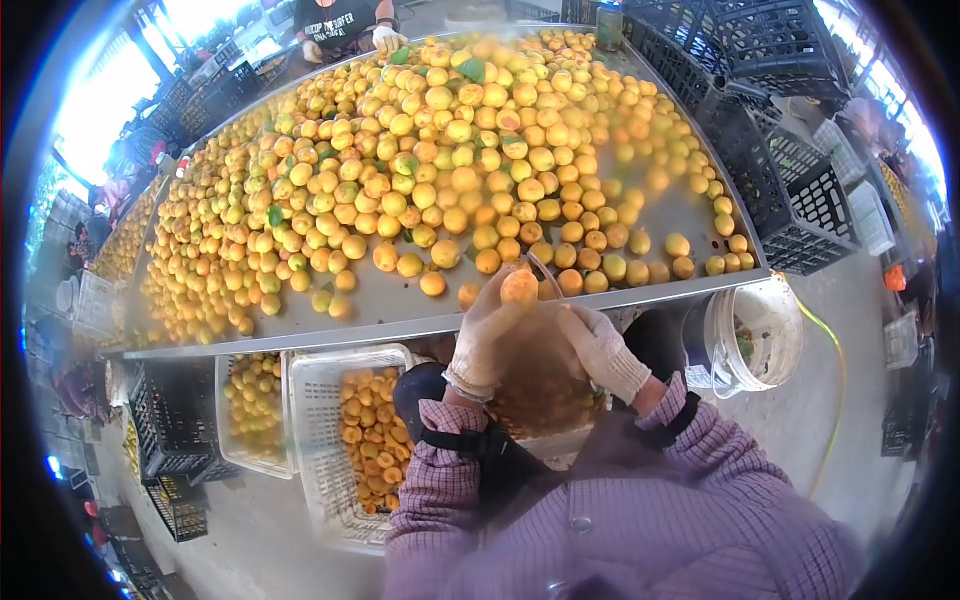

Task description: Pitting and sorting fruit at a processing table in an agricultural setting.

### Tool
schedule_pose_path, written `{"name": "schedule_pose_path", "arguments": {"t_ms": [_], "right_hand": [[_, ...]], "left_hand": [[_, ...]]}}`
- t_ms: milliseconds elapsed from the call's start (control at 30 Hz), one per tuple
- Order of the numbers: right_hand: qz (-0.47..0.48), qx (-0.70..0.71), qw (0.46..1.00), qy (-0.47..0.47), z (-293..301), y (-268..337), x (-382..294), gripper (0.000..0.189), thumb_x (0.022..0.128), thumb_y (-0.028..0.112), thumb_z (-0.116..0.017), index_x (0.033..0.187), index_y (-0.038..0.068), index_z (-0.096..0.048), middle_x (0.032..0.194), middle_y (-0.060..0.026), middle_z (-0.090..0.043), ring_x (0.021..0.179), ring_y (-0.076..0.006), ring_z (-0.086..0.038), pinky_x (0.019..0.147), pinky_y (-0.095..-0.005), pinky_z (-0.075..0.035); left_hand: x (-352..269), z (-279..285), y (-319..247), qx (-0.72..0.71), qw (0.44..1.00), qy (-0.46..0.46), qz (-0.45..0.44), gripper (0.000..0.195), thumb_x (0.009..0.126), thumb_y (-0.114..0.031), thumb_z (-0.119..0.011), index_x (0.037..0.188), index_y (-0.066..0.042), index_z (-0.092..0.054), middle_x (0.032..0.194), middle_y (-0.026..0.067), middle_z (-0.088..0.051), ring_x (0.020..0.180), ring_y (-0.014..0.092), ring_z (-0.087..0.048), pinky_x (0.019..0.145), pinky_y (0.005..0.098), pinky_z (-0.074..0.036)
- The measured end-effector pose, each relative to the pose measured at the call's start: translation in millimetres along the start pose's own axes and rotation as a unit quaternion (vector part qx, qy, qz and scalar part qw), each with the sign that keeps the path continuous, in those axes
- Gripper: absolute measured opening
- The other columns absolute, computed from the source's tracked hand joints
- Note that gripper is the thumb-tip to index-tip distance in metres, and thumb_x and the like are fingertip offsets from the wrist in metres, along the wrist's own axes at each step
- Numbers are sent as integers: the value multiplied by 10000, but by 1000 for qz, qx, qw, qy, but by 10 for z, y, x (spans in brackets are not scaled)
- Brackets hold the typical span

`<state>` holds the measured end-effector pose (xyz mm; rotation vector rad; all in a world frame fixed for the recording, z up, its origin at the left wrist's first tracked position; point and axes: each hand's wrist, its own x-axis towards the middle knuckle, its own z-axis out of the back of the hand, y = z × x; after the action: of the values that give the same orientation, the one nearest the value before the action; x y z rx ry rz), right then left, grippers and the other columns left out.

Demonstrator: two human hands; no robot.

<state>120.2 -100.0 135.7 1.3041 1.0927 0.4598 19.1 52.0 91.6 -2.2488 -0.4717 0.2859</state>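
My left hand [481,334], in a pale knit work glove, grips an orange-yellow apricot [519,287] at the table's near edge. My right hand [604,352], gloved alike, holds a thin curved tool [546,274] whose tip rises beside the fruit; blur hides its exact kind. Ahead of both hands, a large heap of whole apricots [420,172] with some green leaves covers much of the metal table [375,304]. Under my hands, between my knees, a container of brownish contents [551,405] is blurred. At my left, a white plastic crate [322,442] holds halved apricots [375,442].
Another white crate [289,420] holds apricots, beside black crates [172,420]. A white bucket [780,337] stands at my right, near a yellow-green hose [836,375]. Black plastic crates [787,187] are stacked beyond the table's right edge. Across the table sits a person with gloved hands [388,39].
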Motion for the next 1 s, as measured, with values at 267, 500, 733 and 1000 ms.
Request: {"name": "schedule_pose_path", "arguments": {"t_ms": [267, 500, 733, 1000], "right_hand": [[83, -69, 994, -32, -177, -399, 29, 270, 1053, 287, -494, 1013, 43, -603, 671, 33, -498, 570, -64, -436, 518, -236, -368], [98, -115, 987, -57, -122, -413, 123, 283, 1043, 291, -508, 1018, 26, -602, 683, 15, -531, 620, -82, -482, 567, -270, -405], [93, -194, 975, -64, -104, -418, 72, 306, 1034, 303, -501, 1010, 18, -610, 704, -78, -612, 651, -223, -595, 628, -358, -463], [146, -276, 946, -85, -78, -542, 223, 363, 1025, 341, -486, 1088, 10, -621, 940, -272, -669, 959, -484, -612, 778, -504, -491]], "left_hand": [[11, -5, 162, 95, 990, -25, -103, 645, 872, -259, -694, 1408, -22, -426, 1163, 108, -574, 1096, 245, -582, 972, 368, -472], [57, 7, 36, -56, 997, 43, -7, 446, 902, -277, -670, 1238, -29, -513, 1089, 89, -581, 1004, 194, -566, 932, 347, -464], [43, -68, 110, 86, 993, -30, -77, 334, 919, -286, -664, 1108, -35, -547, 1037, 65, -571, 966, 180, -548, 896, 318, -439], [37, -16, 206, 16, 999, -37, -33, 330, 915, -288, -651, 1091, -28, -550, 1030, 68, -570, 972, 189, -540, 898, 324, -430]]}}
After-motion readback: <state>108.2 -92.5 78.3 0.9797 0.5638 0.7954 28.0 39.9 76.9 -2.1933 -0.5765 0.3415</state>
